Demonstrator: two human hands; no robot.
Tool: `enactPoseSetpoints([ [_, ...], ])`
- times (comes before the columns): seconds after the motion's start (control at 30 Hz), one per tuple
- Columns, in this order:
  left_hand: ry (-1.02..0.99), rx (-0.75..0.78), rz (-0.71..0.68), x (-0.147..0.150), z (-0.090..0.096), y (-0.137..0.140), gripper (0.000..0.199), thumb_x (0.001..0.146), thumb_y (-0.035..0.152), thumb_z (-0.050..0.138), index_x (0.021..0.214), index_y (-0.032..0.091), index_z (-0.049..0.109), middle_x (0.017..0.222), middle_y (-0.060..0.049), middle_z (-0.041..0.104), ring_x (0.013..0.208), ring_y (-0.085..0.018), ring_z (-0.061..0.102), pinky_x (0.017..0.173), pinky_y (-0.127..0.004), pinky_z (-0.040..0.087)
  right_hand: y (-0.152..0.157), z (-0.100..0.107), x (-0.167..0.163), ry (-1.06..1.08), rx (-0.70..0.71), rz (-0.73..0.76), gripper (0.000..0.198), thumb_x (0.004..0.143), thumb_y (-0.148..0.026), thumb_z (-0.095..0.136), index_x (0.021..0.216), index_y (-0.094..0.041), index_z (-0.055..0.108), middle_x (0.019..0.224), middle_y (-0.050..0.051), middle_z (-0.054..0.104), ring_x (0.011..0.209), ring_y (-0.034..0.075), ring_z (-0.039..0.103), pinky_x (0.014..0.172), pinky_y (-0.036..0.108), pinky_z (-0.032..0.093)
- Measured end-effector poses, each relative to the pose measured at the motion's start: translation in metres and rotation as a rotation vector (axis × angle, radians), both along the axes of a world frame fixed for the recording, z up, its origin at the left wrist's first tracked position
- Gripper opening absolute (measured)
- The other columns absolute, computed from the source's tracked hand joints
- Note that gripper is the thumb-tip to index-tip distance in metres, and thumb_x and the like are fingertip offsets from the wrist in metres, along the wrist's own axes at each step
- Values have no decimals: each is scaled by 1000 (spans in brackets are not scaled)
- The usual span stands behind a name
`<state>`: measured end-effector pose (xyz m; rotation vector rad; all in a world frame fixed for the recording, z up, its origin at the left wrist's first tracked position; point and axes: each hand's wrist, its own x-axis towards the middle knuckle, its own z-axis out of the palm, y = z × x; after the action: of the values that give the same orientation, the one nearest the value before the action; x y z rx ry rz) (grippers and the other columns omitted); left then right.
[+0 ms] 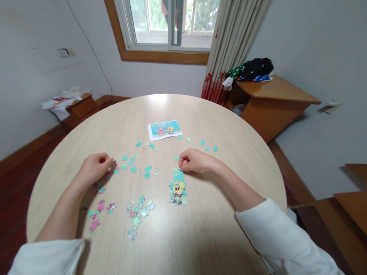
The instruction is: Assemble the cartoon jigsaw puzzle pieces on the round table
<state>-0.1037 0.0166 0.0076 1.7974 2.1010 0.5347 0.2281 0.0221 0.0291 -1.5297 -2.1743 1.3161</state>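
A partly joined jigsaw puzzle (178,191) with a yellow cartoon figure lies right of the table's middle. My right hand (192,161) is closed at its upper edge, thumb and fingers pinched together; whatever they grip is hidden. One small teal puzzle piece (176,159) lies just left of those fingers. On the left, my left hand (94,169) rests with curled fingers, thumb and forefinger meeting beside loose teal pieces (116,170). I cannot make out anything in its grip. Pink pieces (95,225) and a cluster of pale and teal pieces (136,220) lie nearer me.
A picture card (166,130) lies beyond the pieces on the round wooden table (226,242). More teal pieces (207,148) are scattered at the right. A wooden cabinet (276,95) with clothes (255,69) stands past the table's right edge, beside a curtain (230,32).
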Motion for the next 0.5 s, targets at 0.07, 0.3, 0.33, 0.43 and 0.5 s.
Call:
enactPoseSetpoints([
  [0.07,-7,-13,7,1,1,0,28,69,44,43,53,21,43,44,3,42,48,-13,41,51,-25,28,0,0,0,-2,-3,-3,10,64,-4,56,63,-14,59,55,-2,56,51,7,46,49,21,32],
  [0.3,-13,-7,14,2,1,0,28,69,43,44,52,21,42,44,3,41,47,-13,40,51,-25,28,1,-3,-3,-61,82,-42,11,62,-5,60,60,-14,56,53,-4,53,50,7,44,49,20,31],
  [0.33,-14,-7,15,2,1,0,28,69,43,44,52,21,42,44,3,41,47,-13,40,50,-25,28,1,-3,-3,-64,85,-41,11,62,-5,60,60,-14,56,53,-4,52,50,7,44,49,20,31],
  [0.43,-1,-1,18,1,0,1,27,69,43,43,52,21,42,44,3,40,48,-13,40,51,-25,28,2,-3,-3,-64,81,-33,12,63,-5,61,60,-15,55,53,-5,52,50,7,44,49,20,30],
  [0.5,5,-2,13,1,0,1,27,69,42,43,52,21,43,45,3,41,48,-13,40,51,-25,28,2,-4,-3,-66,82,-29,12,63,-5,61,61,-15,55,53,-5,51,50,7,43,49,20,30],
])
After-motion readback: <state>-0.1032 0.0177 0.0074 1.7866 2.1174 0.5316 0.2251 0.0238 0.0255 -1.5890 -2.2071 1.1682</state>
